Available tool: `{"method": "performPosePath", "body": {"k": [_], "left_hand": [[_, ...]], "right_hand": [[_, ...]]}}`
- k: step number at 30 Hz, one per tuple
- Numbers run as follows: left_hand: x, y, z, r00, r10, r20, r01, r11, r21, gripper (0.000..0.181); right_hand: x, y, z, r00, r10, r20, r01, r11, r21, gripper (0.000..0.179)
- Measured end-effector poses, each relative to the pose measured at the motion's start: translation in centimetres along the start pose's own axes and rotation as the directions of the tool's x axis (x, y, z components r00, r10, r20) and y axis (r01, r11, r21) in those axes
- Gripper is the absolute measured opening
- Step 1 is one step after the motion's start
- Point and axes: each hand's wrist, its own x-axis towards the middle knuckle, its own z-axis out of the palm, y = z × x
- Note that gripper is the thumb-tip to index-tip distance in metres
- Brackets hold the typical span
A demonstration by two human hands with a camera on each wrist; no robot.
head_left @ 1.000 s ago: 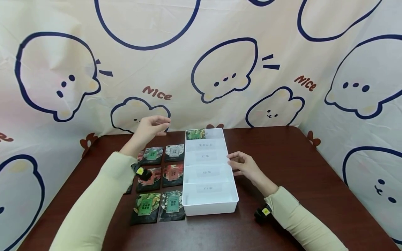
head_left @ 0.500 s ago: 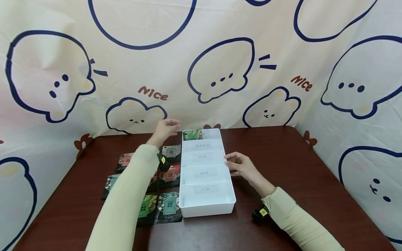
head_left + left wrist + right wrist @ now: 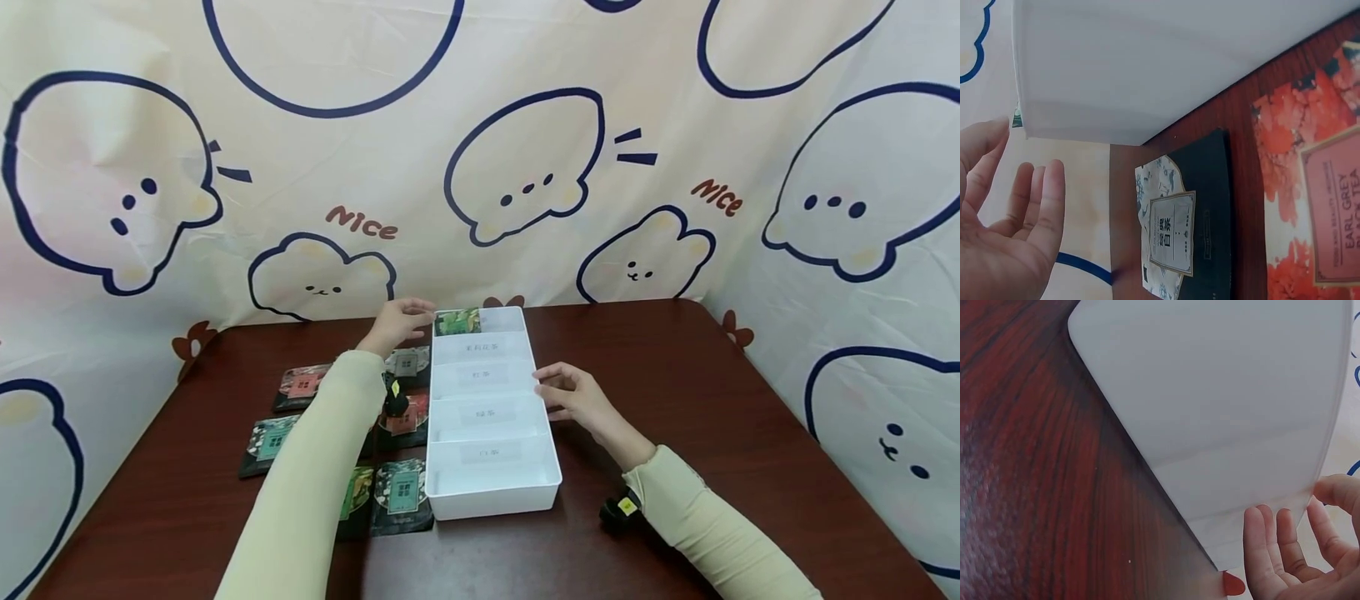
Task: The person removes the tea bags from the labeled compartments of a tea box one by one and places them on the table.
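A long white divided box stands on the table, with a green-patterned tea packet in its farthest compartment. My left hand is at the box's back left corner, fingers loosely bent and holding nothing. In the left wrist view its upper fingertips come close to the box corner; contact is unclear. My right hand touches the box's right side, its upper fingertips at the rim and the other fingers beside the wall. Left of the box lie a white tea packet and a red Earl Grey black tea packet.
More tea packets lie on the left: a pink one, a teal one, a green one and another teal-labelled one. My left sleeve covers part of the packets. A printed curtain hangs behind the table.
My left hand has moved right and slightly down from above the packets to the box's back left corner. My right hand has stayed at the box's right side.
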Motion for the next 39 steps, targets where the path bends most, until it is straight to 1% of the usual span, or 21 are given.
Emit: {"method": "performPosePath", "body": {"k": [5, 11, 16, 23, 28, 31, 34, 36, 39], "left_hand": [[0.0, 0.1, 0.3, 1.000, -0.010, 0.008, 0.010, 1.000, 0.029, 0.032], [0.1, 0.0, 0.5, 0.999, -0.041, 0.001, 0.041, 0.999, 0.030, 0.030], [0.3, 0.0, 0.8, 0.999, -0.048, -0.008, 0.048, 0.998, 0.029, 0.031], [0.5, 0.0, 1.2, 0.999, -0.047, -0.018, 0.048, 0.997, 0.061, 0.030], [0.7, 0.0, 1.4, 0.998, -0.062, -0.025, 0.064, 0.996, 0.067, 0.029], [0.8, 0.0, 1.5, 0.997, -0.070, -0.043, 0.074, 0.994, 0.077, 0.028], [0.7, 0.0, 1.5, 0.995, -0.066, -0.072, 0.073, 0.992, 0.107, 0.026], [0.6, 0.0, 1.5, 0.995, -0.048, -0.085, 0.057, 0.992, 0.112, 0.026], [0.3, 0.2, 1.3, 0.996, -0.023, -0.092, 0.032, 0.995, 0.091, 0.028]], "right_hand": [[0.0, 0.0, 0.1, 1.000, 0.002, -0.003, -0.002, 1.000, -0.003, 0.028], [0.1, 0.1, 0.1, 1.000, -0.001, -0.005, 0.001, 1.000, -0.002, 0.028], [0.0, 0.0, 0.0, 1.000, -0.009, -0.007, 0.009, 1.000, -0.005, 0.028], [-0.1, -0.1, 0.1, 1.000, -0.005, -0.005, 0.005, 1.000, -0.002, 0.029], [-0.2, -0.2, 0.1, 1.000, -0.002, -0.008, 0.002, 1.000, -0.003, 0.030], [-0.2, -0.2, 0.1, 1.000, -0.001, -0.005, 0.001, 1.000, -0.001, 0.031], [-0.1, -0.1, 0.1, 1.000, 0.002, -0.005, -0.002, 1.000, 0.000, 0.030], [-0.1, -0.1, 0.1, 1.000, 0.000, -0.004, 0.000, 1.000, -0.003, 0.029], [-0.1, -0.1, 0.2, 1.000, 0.006, -0.008, -0.006, 1.000, -0.007, 0.029]]}}
